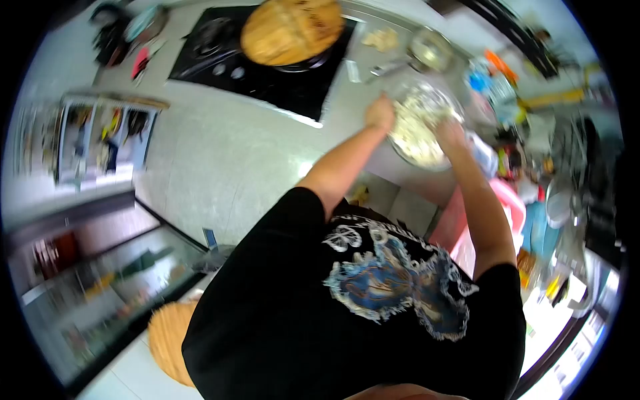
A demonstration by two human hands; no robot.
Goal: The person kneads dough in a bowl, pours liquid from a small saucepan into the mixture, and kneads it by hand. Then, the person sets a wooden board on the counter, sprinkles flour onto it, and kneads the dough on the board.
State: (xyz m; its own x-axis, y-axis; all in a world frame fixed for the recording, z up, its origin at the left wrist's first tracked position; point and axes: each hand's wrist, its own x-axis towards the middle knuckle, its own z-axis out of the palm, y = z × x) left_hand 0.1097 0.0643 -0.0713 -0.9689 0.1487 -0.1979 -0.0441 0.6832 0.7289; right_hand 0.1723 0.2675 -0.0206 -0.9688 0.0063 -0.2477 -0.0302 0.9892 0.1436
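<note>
A large clear bowl [405, 157] holds a pale, crumbly flour-and-dough mixture [417, 133]. My left hand [381, 114] is closed on the bowl's left rim. Inside the bowl, at its right side, my right hand [451, 133] reaches into the mixture; its fingers are blurred and partly buried, so their grip does not show. Just behind the bowl stands a metal pan [430, 50] with a handle pointing left. Some pale crumbled pieces [381, 39] lie on the counter beside that pan.
A round wooden lid [291, 30] covers a pan on the black stove [280, 90]. Bottles and bags [490, 87] crowd the right side. Below the counter's right edge is a pink tub [510, 200]. A rack [107, 137] stands at left, and a round wooden board [170, 340] lies lower left.
</note>
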